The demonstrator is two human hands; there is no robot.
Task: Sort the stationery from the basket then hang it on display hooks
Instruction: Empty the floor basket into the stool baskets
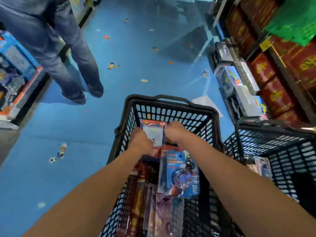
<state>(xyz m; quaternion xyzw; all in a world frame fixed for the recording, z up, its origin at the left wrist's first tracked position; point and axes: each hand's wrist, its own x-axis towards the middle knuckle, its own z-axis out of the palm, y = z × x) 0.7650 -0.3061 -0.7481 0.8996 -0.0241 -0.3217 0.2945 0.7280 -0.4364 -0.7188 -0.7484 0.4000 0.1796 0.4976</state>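
Note:
A black plastic basket point(171, 110) stands on the floor right below me, filled with packaged stationery. Both my hands reach into its far end. My left hand point(141, 141) grips the left edge of a white packet with a red top point(153, 132). My right hand point(176, 134) grips that same packet's right edge. Nearer to me in the basket lie a blue blister pack point(179, 175), a long red pack point(136, 194) and several pale flat packs point(162, 214).
A second black basket point(277, 144) holding a few packs stands at the right. A person in jeans point(68, 57) stands on the blue floor at the upper left. Shelves of boxed goods line the left point(15, 79) and the right point(273, 74).

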